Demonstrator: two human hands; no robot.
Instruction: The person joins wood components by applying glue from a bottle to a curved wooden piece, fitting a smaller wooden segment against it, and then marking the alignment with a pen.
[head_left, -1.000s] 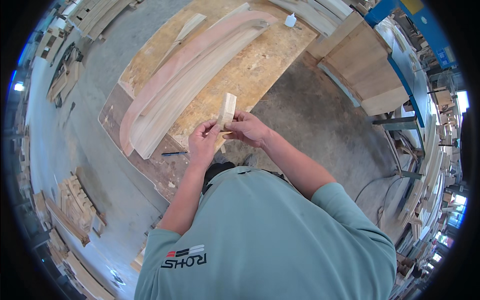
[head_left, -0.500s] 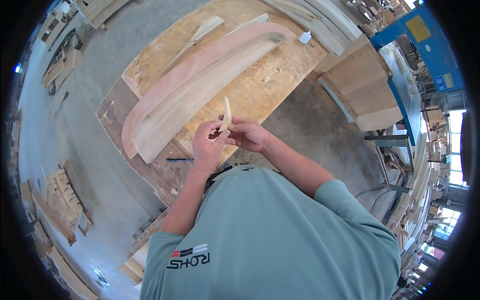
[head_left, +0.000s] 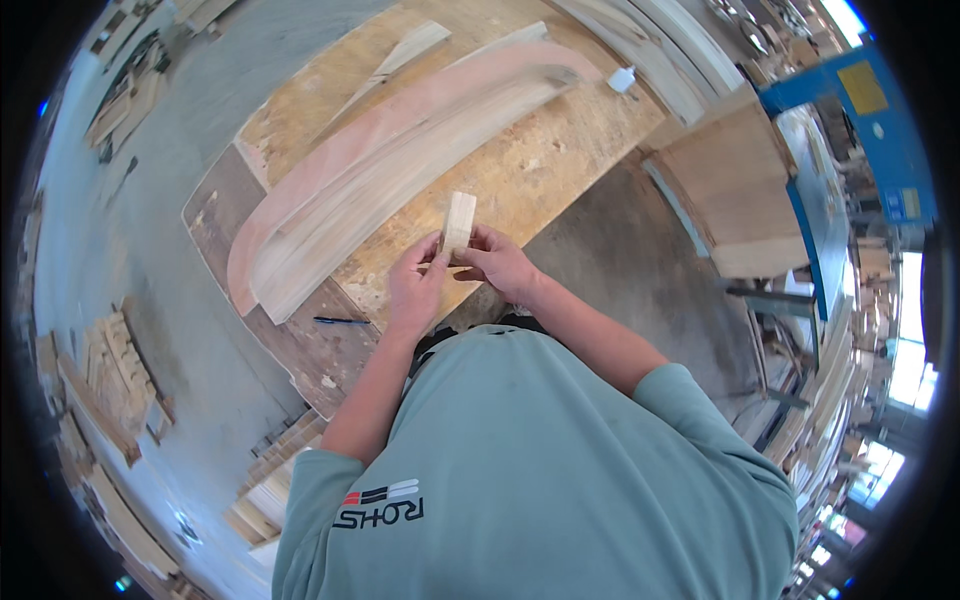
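Between my two hands I hold a small pale wood piece [head_left: 459, 218] upright, its broad flat face turned toward me. My left hand [head_left: 415, 285] pinches its lower left side, and my right hand [head_left: 500, 264] grips the lower right side with the thumb in front. Both are above the near edge of the wooden workbench [head_left: 560, 160]. Beyond them, a long curved pinkish board [head_left: 330, 165] lies on the bench, against a pale wooden plank [head_left: 390, 190]. A dark pen [head_left: 341, 321] rests on the bench left of my left hand.
A small white bottle [head_left: 621, 79] stands at the bench's far right. Offcuts [head_left: 410, 50] lie behind the curved board. To the right are a wooden panel box [head_left: 730, 190] and a blue machine [head_left: 850, 120]. Stacked wood [head_left: 120, 375] sits on the floor at left.
The wood piece has been turned in my hands: its narrow curved edge showed before, its broad face shows now. Both hands still hold it, and the whole view has shifted slightly.
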